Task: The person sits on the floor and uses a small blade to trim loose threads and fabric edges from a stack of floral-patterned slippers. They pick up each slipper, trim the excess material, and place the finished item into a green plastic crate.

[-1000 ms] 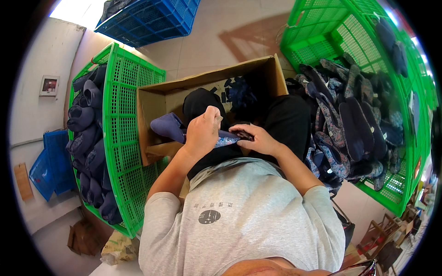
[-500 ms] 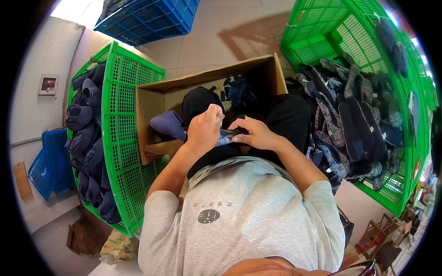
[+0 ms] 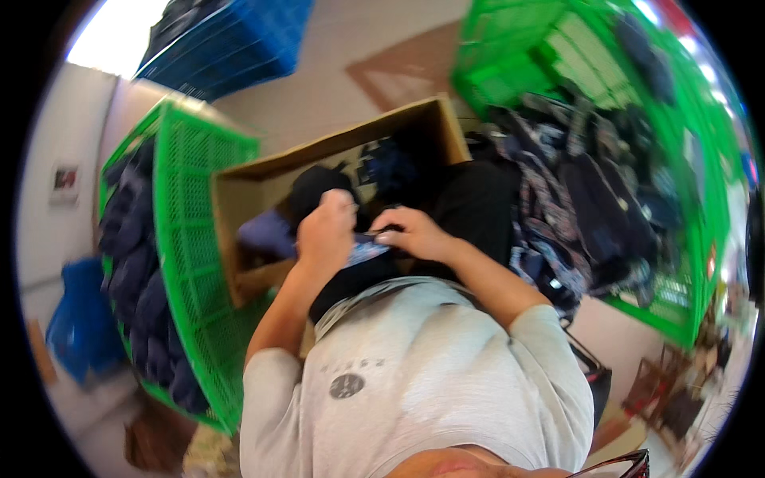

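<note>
A slipper [image 3: 267, 234] with a blue-purple toe and a light blue patterned part [image 3: 365, 252] lies across my lap. My left hand [image 3: 328, 233] is closed over its middle, the slipper showing on both sides of the fist. My right hand [image 3: 414, 233] is closed too, thumb and fingers pinching a dark edge of the slipper beside the patterned part. Blur and the fingers hide exactly what lies between the two hands. Beyond my knees, an open cardboard box [image 3: 229, 263] holds dark blue pieces [image 3: 390, 163].
At left stands a green crate [image 3: 187, 215] filled with dark blue slippers [image 3: 135, 263]. Another green crate [image 3: 677, 311], at right, holds dark and flower-patterned slippers or soles [image 3: 550, 175]. A blue crate [image 3: 239, 44] is at the far left, a blue container [image 3: 80, 327] by the wall.
The whole view has shifted and tilted, and the picture is now blurred. Both hands keep almost the same hold on the slipper in my lap.
</note>
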A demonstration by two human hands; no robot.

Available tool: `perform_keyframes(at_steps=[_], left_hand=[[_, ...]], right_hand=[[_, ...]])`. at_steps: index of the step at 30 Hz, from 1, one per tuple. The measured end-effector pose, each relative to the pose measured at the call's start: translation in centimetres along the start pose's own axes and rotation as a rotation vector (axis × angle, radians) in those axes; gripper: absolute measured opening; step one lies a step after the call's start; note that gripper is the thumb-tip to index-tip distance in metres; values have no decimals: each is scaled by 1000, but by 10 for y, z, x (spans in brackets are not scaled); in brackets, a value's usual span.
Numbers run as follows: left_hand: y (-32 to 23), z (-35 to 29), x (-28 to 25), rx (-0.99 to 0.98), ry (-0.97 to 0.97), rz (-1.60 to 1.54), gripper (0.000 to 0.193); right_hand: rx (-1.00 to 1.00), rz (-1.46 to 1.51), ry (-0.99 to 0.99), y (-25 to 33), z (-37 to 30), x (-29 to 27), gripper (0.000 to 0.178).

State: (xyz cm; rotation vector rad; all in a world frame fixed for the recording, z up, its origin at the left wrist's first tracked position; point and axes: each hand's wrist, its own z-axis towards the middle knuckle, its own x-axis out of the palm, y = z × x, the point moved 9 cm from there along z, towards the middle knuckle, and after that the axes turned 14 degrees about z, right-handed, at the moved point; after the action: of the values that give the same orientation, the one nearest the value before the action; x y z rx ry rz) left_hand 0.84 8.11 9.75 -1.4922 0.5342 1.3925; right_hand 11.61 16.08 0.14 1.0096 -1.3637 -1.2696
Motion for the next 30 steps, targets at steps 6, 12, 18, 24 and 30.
perform_keyframes(at_steps=[6,12,18,24,30], left_hand=[[38,5,12,-289,-4,-210,14],[-26,31,-33,69,-392,111,6],[-40,2,-35,245,-236,155,42],[-45,-18,-22,367,-9,342,52],[-21,-28,-25,84,45,281,33]], right_hand=[[49,-182,-48,3,-16,12,59],[37,368,-377,-48,-17,-2,37],[168,1041,-516,-88,-30,-23,32],[408,985,-530,-70,-37,-39,19],[431,1093,-691,-66,-45,-45,19]])
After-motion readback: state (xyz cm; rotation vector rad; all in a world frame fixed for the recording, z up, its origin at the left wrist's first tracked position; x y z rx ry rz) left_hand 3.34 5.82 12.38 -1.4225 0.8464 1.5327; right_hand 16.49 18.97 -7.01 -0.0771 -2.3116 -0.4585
